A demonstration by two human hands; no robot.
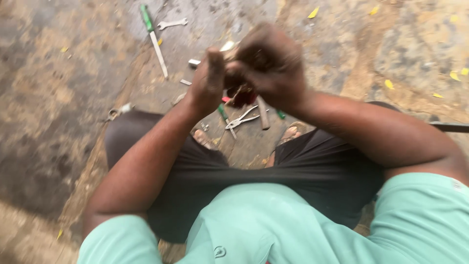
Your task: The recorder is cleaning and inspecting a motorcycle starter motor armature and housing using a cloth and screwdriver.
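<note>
Both hands, left hand (207, 83), right hand (268, 61), clasping small blurred object (228, 48), orientation unclear

On the stained concrete ground (63, 112), a green-handled screwdriver (154, 39) lies at the upper left of the frame with a small silver wrench (172, 23) just beside it. Pliers (241, 119) rest near centre. Yellow leaves (388, 84) dot the right.
</note>
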